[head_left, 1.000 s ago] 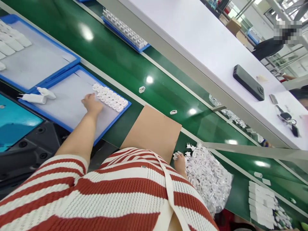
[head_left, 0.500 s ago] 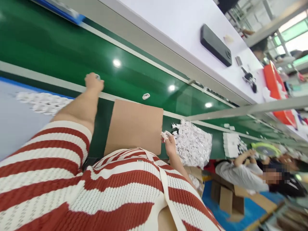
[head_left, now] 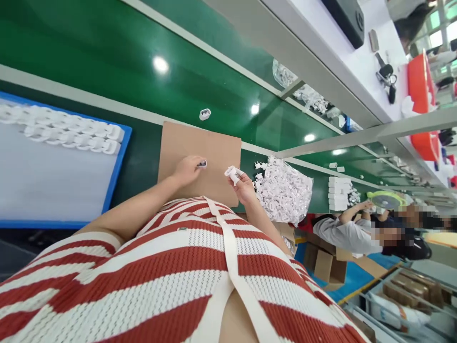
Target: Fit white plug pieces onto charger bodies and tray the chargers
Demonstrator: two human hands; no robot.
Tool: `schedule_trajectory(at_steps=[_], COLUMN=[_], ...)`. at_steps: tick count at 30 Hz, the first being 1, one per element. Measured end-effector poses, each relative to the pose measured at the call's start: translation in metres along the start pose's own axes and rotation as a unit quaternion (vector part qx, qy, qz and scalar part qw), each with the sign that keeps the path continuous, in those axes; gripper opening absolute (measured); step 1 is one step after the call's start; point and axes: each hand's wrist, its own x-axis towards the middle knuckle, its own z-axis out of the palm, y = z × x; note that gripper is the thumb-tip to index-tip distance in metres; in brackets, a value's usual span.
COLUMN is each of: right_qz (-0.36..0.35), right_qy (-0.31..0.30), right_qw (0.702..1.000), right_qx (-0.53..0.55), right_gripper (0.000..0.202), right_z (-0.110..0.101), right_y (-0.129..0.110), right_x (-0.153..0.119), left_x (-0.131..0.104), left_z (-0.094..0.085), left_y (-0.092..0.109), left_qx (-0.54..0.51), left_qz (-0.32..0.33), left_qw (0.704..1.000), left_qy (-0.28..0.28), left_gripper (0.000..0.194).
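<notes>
tray (head_left: pixel 53 186), far left: white shells (head_left: pixel 71 126) lie in rows along its far edge; left hand (head_left: pixel 187 170), right of the tray: it has come in from the belt (head_left: pixel 107 62) to a place over the board (head_left: pixel 200 138), and is grasping the held shell (head_left: pixel 202 164), dark end facing right; contact of that hand with the board cannot be confirmed; belt, beyond the board: one loose shell (head_left: pixel 204 114) lies on it, where two lay a second ago; right hand (head_left: pixel 245 189), over the board's right edge: it has moved in from beside the bag (head_left: pixel 283 193) and pinches a white part (head_left: pixel 233 175) in its fingertips, number of pieces unclear; result: held shell and white part are now near each other, apart and not joined, so both pieces are at one work position; markings, left to right: shirt tag (head_left: pixel 183 229), too small to read; black device (head_left: pixel 348 21) on the shelf, round mark, not legible; sack (head_left: pixel 396 309), lower right, coloured print, not legible; no brand can be read.
</notes>
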Motion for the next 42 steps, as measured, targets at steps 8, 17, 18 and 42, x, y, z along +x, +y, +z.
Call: schedule_trajectory(at_steps=[8,17,18,42], right_qz=[-0.197,-0.266,-0.271,-0.227], right_qy=[-0.071,-0.173,-0.181,-0.187], right_qw=[0.837,0.566,0.556,0.492], right_qx=[-0.505,-0.761,-0.765,-0.819], right_gripper=[0.022,0.028,0.027,0.03], right_z=[0.02,0.057,0.059,0.073], right_y=[0.017,0.026,0.027,0.022], right_x=[0.025,0.028,0.029,0.033], left_x=[-0.042,-0.037,-0.037,-0.039], left_z=[0.047,0.064,0.065,0.066], left_y=[-0.024,-0.035,-0.035,-0.035], left_qx=[-0.087,-0.122,-0.125,-0.136], left_qz=[0.049,0.059,0.059,0.075], left_qw=[0.995,0.991,0.99,0.988], left_qy=[-0.027,0.013,0.014,0.022], left_gripper=[0.032,0.03,0.029,0.022])
